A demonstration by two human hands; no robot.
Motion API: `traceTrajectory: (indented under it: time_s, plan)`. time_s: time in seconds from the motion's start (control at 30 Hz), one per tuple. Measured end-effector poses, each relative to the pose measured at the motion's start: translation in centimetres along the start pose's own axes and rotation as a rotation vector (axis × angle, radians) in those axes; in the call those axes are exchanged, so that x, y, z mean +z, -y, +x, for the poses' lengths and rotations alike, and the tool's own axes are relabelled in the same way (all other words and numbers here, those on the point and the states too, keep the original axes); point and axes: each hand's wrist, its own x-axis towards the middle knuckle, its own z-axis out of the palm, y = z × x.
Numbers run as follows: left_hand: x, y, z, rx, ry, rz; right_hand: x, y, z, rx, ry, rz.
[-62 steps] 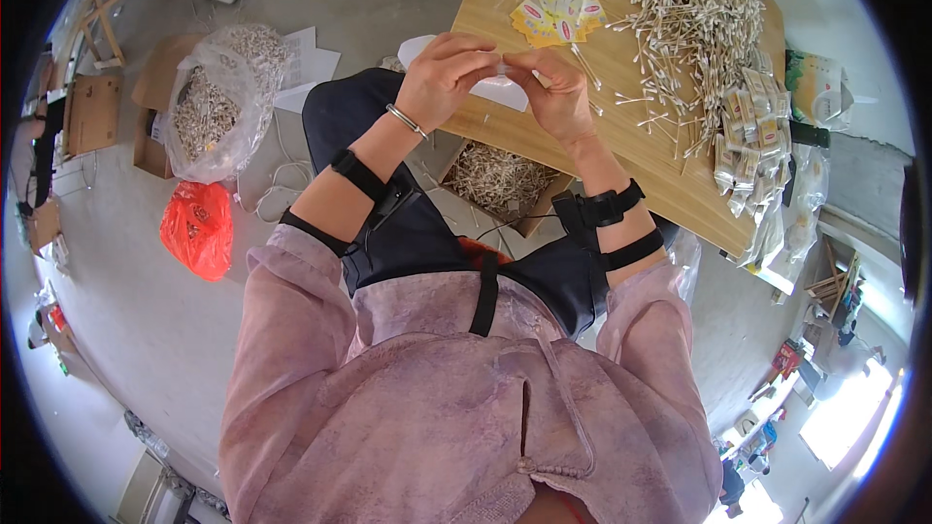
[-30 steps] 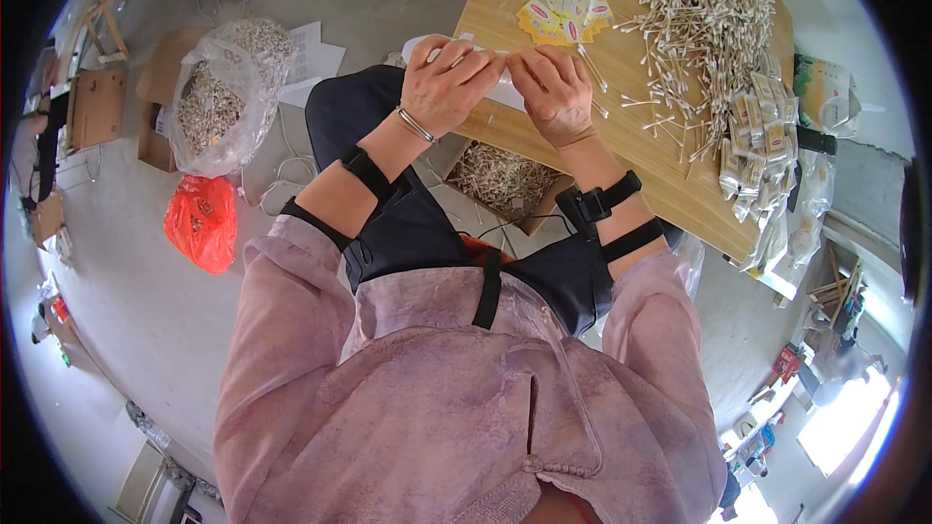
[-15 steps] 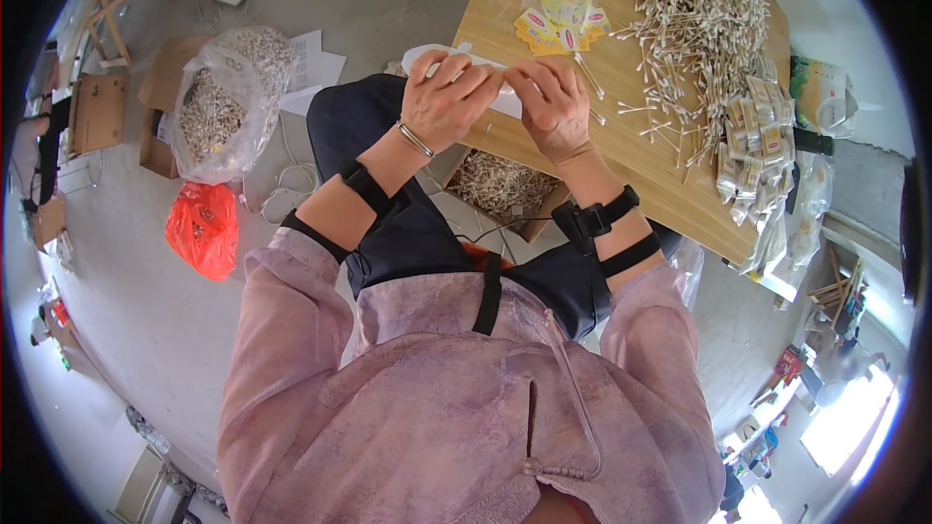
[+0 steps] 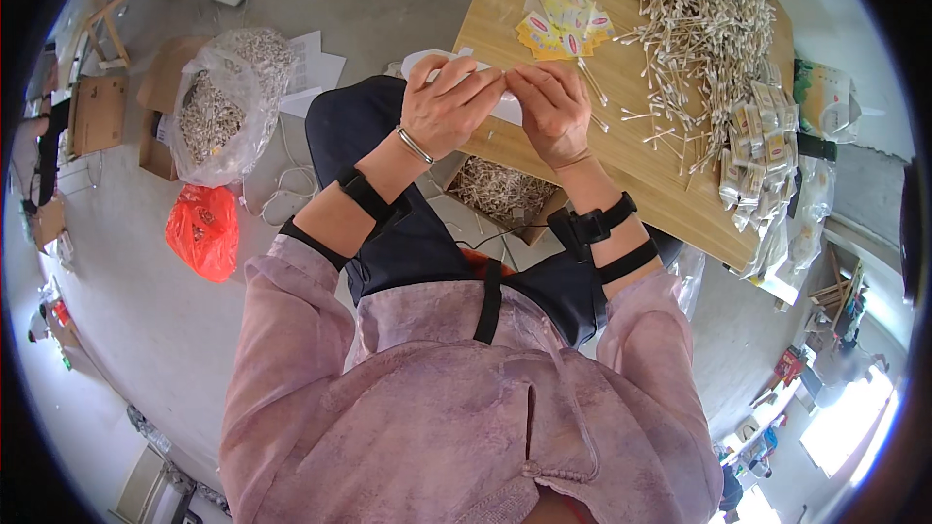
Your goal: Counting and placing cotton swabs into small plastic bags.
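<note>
Over the near-left edge of the wooden table, my left hand and my right hand meet at the fingertips. Both are closed in a pinch. A small whitish, see-through bit shows between them, too covered by my fingers to name. Behind my left hand lies white paper at the table's edge. Just past my right hand are a few loose cotton swabs and a fan of yellow printed cards. A large heap of cotton swabs spreads beyond, at the right.
Filled small clear packets are stacked at the wooden table's right side. Below the table edge sits a box of swabs. On the floor at left stand a clear sack of swabs and a red plastic bag.
My two hands stay pinched together in nearly the same place. The fingers of my right hand have curled slightly closer to the left. Nothing else has visibly moved.
</note>
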Motion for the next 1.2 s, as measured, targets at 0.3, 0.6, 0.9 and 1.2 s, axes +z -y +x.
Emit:
traceTrajectory:
  time_s: [0.3,0.6,0.9,1.2]
  plan:
    - [-0.5,-0.5,-0.8,-0.013,0.002,0.044,-0.4,0.7,-0.5,-0.018,0.045,-0.011]
    - [0.3,-1.6,-1.2,-0.063,-0.032,0.043,-1.3,0.7,-0.9,-0.050,0.074,-0.070]
    - [0.3,-1.4,-1.5,-0.066,-0.062,0.023,-0.9,0.9,-1.2,-0.028,0.048,-0.084]
    - [0.4,-1.6,-1.5,-0.046,-0.071,0.007,-1.1,0.8,-1.5,-0.027,0.029,-0.081]
